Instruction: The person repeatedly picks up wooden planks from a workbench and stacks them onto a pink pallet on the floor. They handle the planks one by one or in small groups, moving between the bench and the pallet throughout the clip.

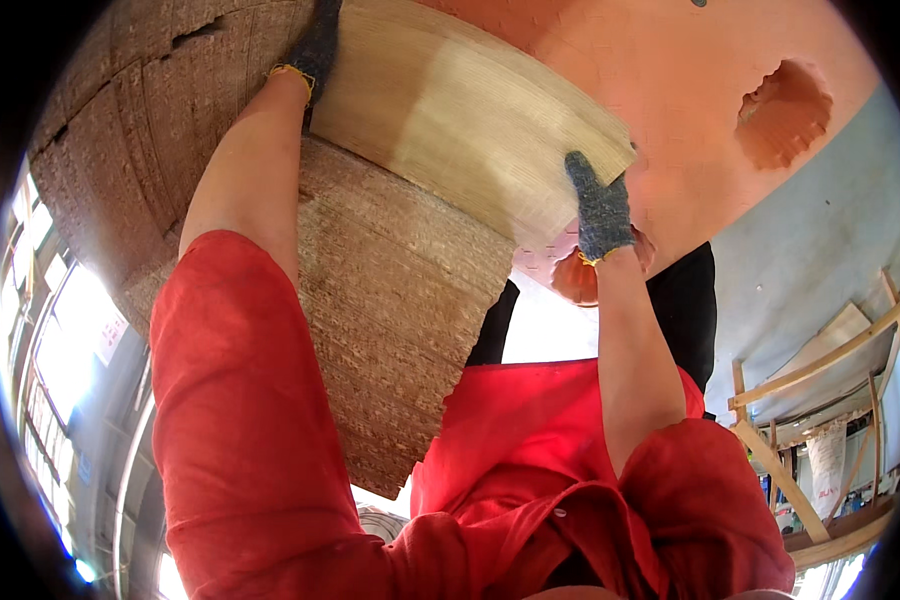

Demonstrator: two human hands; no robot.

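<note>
A pale wood veneer sheet (450, 105) spans between my two hands, over a brown stack and an orange surface. My right hand (602, 208), in a grey knit glove with a yellow cuff, grips the sheet's near right corner, thumb on top and fingers hidden underneath. At the sheet's left end is my left hand (317, 45) in a matching dark glove, closed at its edge; its fingertips are partly hidden at the picture's top. Below the sheet, the brown stack of thin, rough-edged wood layers (390, 270) reaches toward my body.
The orange surface (670, 70) has a scalloped hollow (785, 113) at right and another hollow (576, 278) by my right wrist. Grey floor (810, 240) lies beyond it. A wooden frame (820, 355) stands at the right; bright windows (65, 330) line the left.
</note>
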